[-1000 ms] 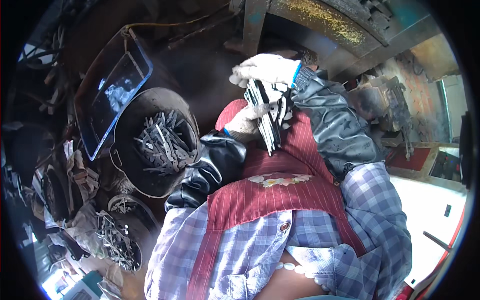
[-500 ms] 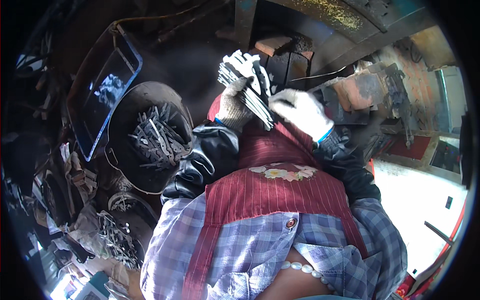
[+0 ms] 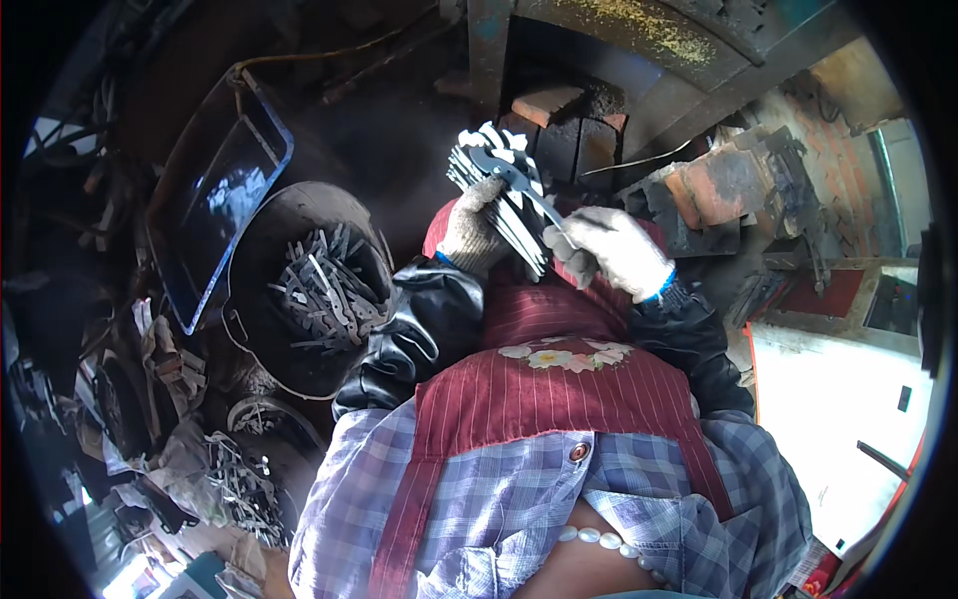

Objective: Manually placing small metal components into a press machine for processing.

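In a pale knit glove, my left hand (image 3: 467, 228) is closed around a bundle of long, thin metal blanks (image 3: 517, 232). Their wider, shaped ends fan out at the top, bright in the sunlight. A darker grey metal blank (image 3: 539, 200) with a hooked head and a slim shank lies slantwise across the front of the bundle. The lower end of that shank is pinched by my gloved right hand (image 3: 611, 250), just right of the bundle. Both hands are above my dark red striped apron (image 3: 549, 314).
Left of my arm stands a round bucket (image 3: 309, 212) holding many similar loose metal blanks (image 3: 324, 295). A blue-edged clear panel (image 3: 235, 190) leans behind it. Sooty bricks (image 3: 714, 190) are stacked at the right, below a metal frame (image 3: 649, 40). More metal scraps (image 3: 244, 489) lie lower left.
The grey blank now shows across the bundle, its shank in my right hand; before, that hand pinched beside the bundle. My right hand has moved slightly down and right. The whole view has shifted slightly.
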Action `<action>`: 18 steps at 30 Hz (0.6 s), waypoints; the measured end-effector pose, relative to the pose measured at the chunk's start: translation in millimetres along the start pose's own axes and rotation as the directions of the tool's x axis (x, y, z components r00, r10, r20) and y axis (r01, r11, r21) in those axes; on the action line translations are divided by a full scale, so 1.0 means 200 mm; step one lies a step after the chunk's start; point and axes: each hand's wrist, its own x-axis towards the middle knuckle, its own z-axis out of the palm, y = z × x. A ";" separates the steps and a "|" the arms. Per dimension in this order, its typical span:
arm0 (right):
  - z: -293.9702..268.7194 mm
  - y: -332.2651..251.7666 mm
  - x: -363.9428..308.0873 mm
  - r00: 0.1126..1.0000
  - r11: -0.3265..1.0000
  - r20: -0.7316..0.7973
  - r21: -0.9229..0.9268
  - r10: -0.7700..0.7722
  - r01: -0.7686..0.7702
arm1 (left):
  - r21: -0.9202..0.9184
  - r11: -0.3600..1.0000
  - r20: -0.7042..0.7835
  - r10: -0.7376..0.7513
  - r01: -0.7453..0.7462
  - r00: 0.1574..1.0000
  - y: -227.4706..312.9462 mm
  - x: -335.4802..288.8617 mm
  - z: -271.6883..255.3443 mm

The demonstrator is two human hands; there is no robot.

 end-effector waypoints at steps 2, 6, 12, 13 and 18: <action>-0.06 0.06 -0.04 0.997 0.974 -0.070 0.223 -0.034 0.049 | -0.050 0.999 -0.041 -0.013 0.011 0.999 0.00 0.00 -0.01; -0.20 0.18 -0.10 0.961 0.772 -0.259 0.591 -0.092 0.233 | 0.063 0.997 0.029 -0.045 0.043 0.999 -0.01 0.02 -0.01; -0.51 0.35 -0.20 0.645 0.601 -0.753 0.459 -0.127 0.654 | 0.160 0.987 -0.033 -0.007 0.012 0.999 -0.03 0.01 0.04; -0.55 0.36 -0.21 0.554 0.614 -0.828 0.396 -0.081 0.682 | 0.204 0.979 -0.010 -0.008 0.009 1.000 -0.03 0.01 0.05; -0.76 0.35 -0.18 0.340 0.599 -0.941 0.273 0.001 0.753 | 0.212 0.977 -0.002 -0.020 0.020 1.000 -0.04 0.01 0.05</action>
